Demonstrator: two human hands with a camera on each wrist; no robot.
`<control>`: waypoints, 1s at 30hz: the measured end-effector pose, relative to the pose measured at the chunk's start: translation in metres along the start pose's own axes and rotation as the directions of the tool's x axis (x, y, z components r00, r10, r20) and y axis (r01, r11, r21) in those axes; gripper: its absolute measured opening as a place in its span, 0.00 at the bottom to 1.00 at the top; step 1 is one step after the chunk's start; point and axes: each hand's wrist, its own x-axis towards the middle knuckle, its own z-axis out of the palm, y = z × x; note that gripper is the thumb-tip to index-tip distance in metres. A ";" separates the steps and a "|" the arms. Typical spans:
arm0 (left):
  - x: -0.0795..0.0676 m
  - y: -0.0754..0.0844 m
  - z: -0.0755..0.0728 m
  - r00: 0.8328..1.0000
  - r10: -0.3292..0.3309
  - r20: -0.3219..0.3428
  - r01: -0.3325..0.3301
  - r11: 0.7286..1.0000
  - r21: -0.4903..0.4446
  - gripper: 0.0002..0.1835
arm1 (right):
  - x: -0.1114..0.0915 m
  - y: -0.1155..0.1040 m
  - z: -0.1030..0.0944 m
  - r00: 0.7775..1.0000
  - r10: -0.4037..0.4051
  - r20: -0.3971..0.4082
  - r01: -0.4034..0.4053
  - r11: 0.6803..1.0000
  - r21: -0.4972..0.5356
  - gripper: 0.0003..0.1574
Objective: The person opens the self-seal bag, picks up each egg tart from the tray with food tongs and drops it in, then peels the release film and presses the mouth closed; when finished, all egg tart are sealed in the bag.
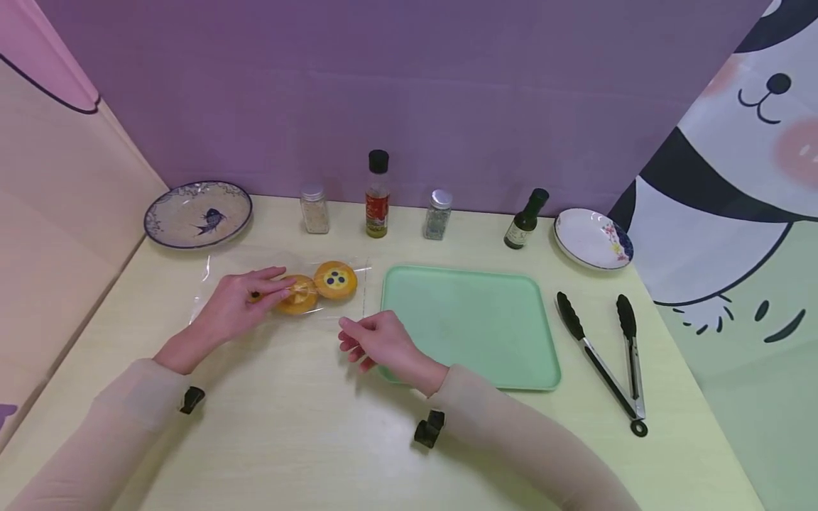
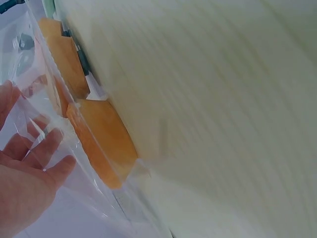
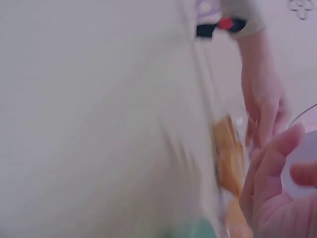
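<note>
A clear plastic bag [image 1: 211, 284] lies on the left of the table, with round orange pastries [image 1: 335, 279] inside. They show as thick orange discs [image 2: 101, 141] in the left wrist view, and one has dark dots on a pale centre. My left hand [image 1: 239, 301] is over the bag, its loosely extended fingers touching the film by the pastries; part of a pastry is hidden under it. Between the bag and the green tray [image 1: 473, 326] hovers my right hand [image 1: 390, 344], fingers loosely bent and holding nothing. The right wrist view shows both hands close to the bag.
Metal tongs [image 1: 607, 369] with black tips lie spread right of the tray. Along the back stand a patterned oval plate [image 1: 185, 213], two shakers [image 1: 314, 211], a red-labelled bottle [image 1: 377, 199], a dark green bottle [image 1: 526, 220] and a small white dish [image 1: 584, 238].
</note>
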 end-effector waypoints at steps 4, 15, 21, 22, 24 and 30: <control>-0.001 0.001 -0.001 1.000 0.005 -0.012 -0.005 1.000 0.000 0.13 | 0.006 -0.002 0.017 0.986 0.163 0.018 -0.161 0.943 0.291 0.24; -0.006 0.000 -0.002 0.999 -0.004 -0.038 0.004 1.000 0.010 0.13 | 0.022 -0.004 0.036 0.945 0.320 -0.061 -0.233 0.794 0.561 0.22; -0.008 0.001 -0.001 0.999 0.003 -0.044 -0.004 1.000 -0.015 0.12 | 0.025 -0.004 0.043 0.943 0.302 -0.138 -0.186 0.825 0.534 0.18; -0.008 0.001 -0.001 0.999 0.001 -0.040 -0.002 1.000 -0.010 0.12 | 0.025 -0.004 0.043 0.945 0.289 -0.152 -0.173 0.838 0.517 0.17; -0.007 0.001 -0.002 1.000 -0.006 -0.026 0.006 1.000 -0.003 0.12 | 0.024 -0.005 0.044 0.950 0.256 -0.179 -0.142 0.865 0.481 0.14; 0.009 0.006 -0.007 0.998 -0.047 0.043 0.044 0.998 0.053 0.16 | 0.018 -0.006 0.041 0.954 0.192 -0.229 -0.095 0.921 0.377 0.12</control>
